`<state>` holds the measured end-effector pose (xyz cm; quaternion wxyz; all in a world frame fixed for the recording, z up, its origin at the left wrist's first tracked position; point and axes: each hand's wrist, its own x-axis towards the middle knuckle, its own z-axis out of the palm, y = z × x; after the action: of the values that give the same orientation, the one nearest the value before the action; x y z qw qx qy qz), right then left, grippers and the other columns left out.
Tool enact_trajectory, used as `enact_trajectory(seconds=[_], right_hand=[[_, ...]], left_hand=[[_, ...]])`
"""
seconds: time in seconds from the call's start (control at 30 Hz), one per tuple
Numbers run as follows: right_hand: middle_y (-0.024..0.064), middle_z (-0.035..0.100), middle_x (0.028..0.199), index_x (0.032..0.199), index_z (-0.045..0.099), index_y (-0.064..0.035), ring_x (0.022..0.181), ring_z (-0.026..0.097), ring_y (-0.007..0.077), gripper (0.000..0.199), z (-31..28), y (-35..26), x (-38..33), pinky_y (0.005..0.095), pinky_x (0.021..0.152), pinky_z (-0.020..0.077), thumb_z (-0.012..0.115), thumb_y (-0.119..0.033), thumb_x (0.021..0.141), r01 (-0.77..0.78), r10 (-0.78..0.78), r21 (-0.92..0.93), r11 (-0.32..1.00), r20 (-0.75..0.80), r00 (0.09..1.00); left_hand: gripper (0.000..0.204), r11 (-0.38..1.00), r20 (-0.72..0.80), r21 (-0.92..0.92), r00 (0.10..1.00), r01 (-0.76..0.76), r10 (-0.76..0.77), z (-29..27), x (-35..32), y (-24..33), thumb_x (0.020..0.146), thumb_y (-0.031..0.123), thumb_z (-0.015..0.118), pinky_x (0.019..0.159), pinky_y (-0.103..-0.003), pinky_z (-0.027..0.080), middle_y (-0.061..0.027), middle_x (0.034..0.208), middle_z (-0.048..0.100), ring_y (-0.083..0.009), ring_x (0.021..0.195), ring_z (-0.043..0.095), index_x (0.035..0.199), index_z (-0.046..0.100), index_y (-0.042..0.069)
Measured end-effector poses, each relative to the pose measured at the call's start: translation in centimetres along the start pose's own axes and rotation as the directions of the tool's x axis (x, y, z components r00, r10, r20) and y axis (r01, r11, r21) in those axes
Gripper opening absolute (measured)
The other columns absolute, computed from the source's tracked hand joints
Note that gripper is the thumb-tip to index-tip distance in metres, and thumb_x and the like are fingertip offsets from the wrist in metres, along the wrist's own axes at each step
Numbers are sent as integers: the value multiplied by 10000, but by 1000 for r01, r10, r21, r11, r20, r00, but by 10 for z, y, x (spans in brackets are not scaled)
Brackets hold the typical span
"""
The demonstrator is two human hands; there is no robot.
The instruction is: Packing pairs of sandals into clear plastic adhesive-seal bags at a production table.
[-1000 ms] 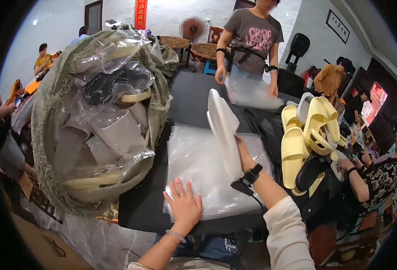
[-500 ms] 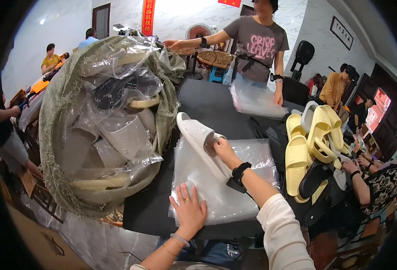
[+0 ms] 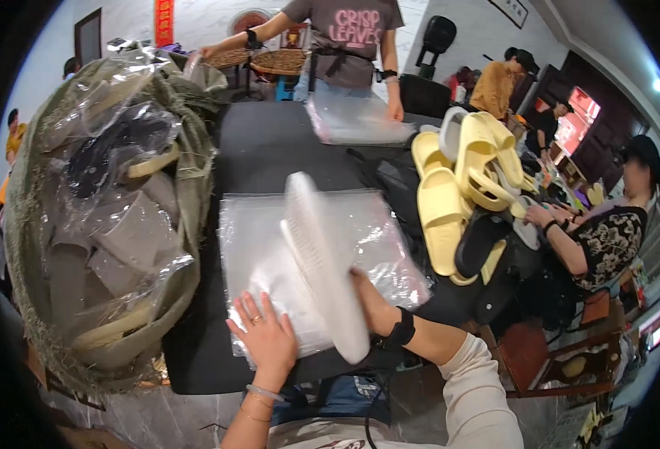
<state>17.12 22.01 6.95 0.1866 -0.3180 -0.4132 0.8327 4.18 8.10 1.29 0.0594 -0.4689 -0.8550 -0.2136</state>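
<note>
1. Above the bags (image 3: 378, 239) on the black table (image 3: 262, 142), the white slipper (image 3: 322, 277) is in the right hand (image 3: 375, 303).
2. Slipper long axis: slanted; the far end points away from the person and slightly left, the near end toward the person and slightly right. Motion blur softens its outline.
3. Right fingers: gripping the slipper from its right side; fingertips hidden.
4. Left hand (image 3: 265, 333): palm down on the bags, fingers spread, holding nothing.
5. Left of the bags: green sack (image 3: 204, 161). Right: yellow slippers (image 3: 440, 224).
</note>
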Motion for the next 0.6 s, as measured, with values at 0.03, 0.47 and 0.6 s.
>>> enact_trajectory(seconds=[0.03, 0.47, 0.6], right_hand=[[93, 613, 927, 1136, 526, 12, 769, 615, 142, 378, -9, -8, -4, 274, 650, 526, 394, -299, 967, 35, -62, 178, 983, 149, 987], [59, 584, 916, 1000, 566, 57, 800, 523, 128, 259, 18, -56, 11, 284, 694, 417, 544, -155, 854, 290, -523, -565, 773, -307, 795], [95, 562, 1090, 1160, 504, 67, 1022, 515, 173, 416, 16, -52, -1, 278, 874, 405, 593, -212, 864, 279, -330, -348, 895, -95, 939]], left_hand=[[576, 1000, 11, 5, 1000, 10, -10, 0, 1, -1, 844, 282, 528, 1040, -625, 120, -246, 1446, 228, -414, 1354, 156, 1336, 396, 13], [590, 997, 105, 55, 993, 49, -54, -6, -5, 0, 856, 282, 478, 1056, -601, 100, -244, 1468, 190, -408, 1374, 114, 1357, 355, -5], [590, 996, 147, 62, 987, 57, -66, -8, -4, 0, 849, 282, 484, 1055, -603, 96, -245, 1467, 192, -412, 1374, 109, 1342, 367, -22]])
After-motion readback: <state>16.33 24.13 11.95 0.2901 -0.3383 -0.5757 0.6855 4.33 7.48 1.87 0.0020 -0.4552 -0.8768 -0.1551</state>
